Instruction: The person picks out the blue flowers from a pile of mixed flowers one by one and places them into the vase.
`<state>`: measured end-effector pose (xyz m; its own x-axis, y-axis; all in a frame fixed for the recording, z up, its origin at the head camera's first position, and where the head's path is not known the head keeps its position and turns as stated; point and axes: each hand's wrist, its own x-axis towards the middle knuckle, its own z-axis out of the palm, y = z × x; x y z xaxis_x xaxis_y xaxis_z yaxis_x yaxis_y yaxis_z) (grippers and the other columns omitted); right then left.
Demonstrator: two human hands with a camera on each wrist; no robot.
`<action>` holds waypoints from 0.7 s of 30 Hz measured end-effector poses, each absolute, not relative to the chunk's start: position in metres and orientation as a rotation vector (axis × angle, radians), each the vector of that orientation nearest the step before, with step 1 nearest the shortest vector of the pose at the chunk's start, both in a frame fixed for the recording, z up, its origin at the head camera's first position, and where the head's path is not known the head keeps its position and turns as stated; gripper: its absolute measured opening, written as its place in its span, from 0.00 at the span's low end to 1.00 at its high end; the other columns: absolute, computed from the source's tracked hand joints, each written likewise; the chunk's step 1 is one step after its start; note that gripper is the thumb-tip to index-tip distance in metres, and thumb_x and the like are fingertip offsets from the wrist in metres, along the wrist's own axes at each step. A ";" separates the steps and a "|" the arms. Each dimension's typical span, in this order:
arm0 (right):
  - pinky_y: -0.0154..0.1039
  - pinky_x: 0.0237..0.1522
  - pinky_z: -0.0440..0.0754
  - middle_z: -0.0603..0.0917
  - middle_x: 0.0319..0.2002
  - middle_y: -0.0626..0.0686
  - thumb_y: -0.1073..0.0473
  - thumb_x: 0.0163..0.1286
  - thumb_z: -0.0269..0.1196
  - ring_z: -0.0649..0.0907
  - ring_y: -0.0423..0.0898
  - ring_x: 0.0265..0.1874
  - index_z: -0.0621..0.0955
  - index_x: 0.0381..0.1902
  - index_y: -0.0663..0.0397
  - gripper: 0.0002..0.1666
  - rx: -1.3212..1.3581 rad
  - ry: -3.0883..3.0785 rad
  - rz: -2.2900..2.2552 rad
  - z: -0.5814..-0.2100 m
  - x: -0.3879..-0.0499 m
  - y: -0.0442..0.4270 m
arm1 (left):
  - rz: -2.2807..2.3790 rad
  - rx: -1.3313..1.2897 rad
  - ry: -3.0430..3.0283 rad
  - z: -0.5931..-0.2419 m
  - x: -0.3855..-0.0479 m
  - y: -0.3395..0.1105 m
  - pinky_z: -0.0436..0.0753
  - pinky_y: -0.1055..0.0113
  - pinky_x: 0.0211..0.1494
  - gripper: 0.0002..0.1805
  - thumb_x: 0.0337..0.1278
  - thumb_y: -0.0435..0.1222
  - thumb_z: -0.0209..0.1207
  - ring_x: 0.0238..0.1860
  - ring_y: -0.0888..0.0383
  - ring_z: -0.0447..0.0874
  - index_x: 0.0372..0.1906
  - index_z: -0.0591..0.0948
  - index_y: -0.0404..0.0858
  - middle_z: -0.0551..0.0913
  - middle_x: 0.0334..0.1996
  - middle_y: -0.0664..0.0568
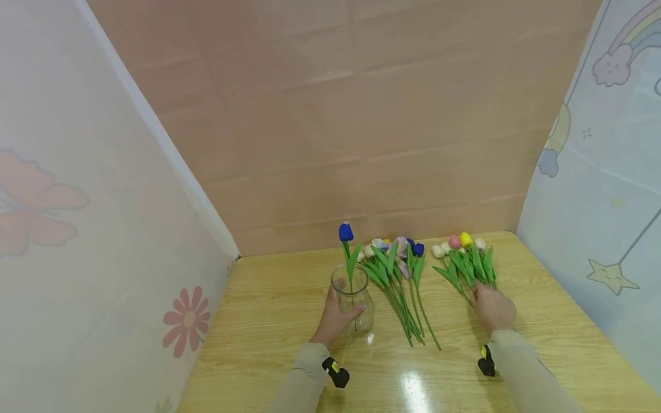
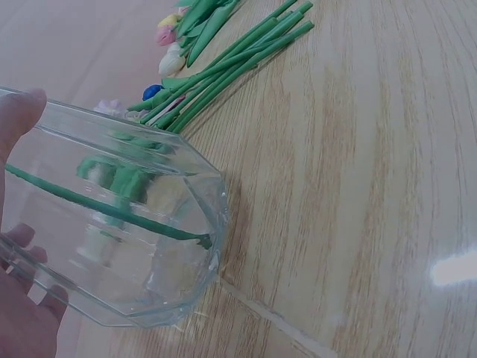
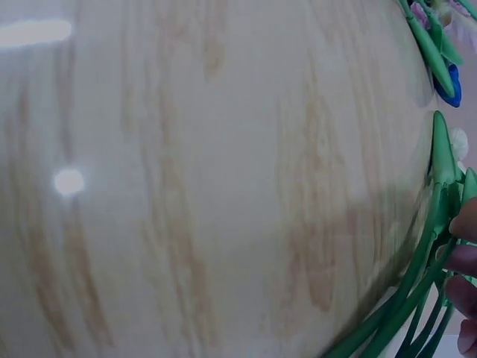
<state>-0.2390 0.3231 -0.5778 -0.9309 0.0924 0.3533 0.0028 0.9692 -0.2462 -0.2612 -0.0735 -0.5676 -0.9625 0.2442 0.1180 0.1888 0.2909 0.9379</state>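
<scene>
My left hand (image 1: pixel 335 316) grips a clear glass vase (image 1: pixel 364 312), thumb on the near side and fingers round the far side. One blue tulip (image 1: pixel 346 232) stands in the vase; its green stem (image 2: pixel 112 205) reaches down near the base in the left wrist view. On the right, my right hand (image 1: pixel 494 308) holds green stems of a bunch of tulips (image 1: pixel 467 264) with white, pink and yellow heads. In the right wrist view its curled fingertips (image 3: pixel 463 261) lie against the stems; the thumb's contact is hard to see.
Between the hands lies another bunch of artificial flowers (image 1: pixel 395 281), with white, lilac and blue heads and stems pointing towards me. A wooden table (image 1: pixel 273 298) carries everything. A brown backdrop (image 1: pixel 330 143) stands behind, with patterned cloth walls (image 1: pixel 609 201) at the sides.
</scene>
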 end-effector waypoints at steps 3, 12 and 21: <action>0.42 0.08 0.65 0.75 0.14 0.52 0.62 0.63 0.65 0.71 0.46 0.09 0.78 0.34 0.61 0.08 -0.076 -2.761 0.326 -0.581 -0.239 0.325 | 1.788 0.402 2.488 -0.567 -0.261 -0.073 0.61 0.40 0.70 0.50 0.55 0.49 0.67 0.75 0.43 0.51 0.76 0.50 0.44 0.54 0.74 0.45; 0.49 0.11 0.70 0.77 0.24 0.61 0.61 0.59 0.68 0.74 0.55 0.15 0.79 0.30 0.62 0.10 -0.093 -2.599 0.303 -0.583 -0.248 0.316 | 1.796 0.412 2.493 -0.569 -0.262 -0.073 0.61 0.40 0.70 0.49 0.55 0.48 0.67 0.74 0.43 0.52 0.75 0.51 0.46 0.54 0.74 0.44; 0.41 0.10 0.68 0.78 0.20 0.54 0.61 0.61 0.66 0.71 0.46 0.11 0.79 0.29 0.59 0.07 0.080 -2.608 0.325 -0.579 -0.265 0.272 | 1.783 0.384 2.491 -0.566 -0.261 -0.072 0.61 0.40 0.70 0.48 0.56 0.47 0.67 0.75 0.44 0.51 0.75 0.51 0.47 0.54 0.74 0.44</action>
<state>-0.2646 0.2715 -0.5794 -0.8698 0.0038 0.4934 -0.1172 0.9697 -0.2142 -0.2607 -0.0723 -0.5663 -0.9676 0.2320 0.1000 0.1695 0.3026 0.9379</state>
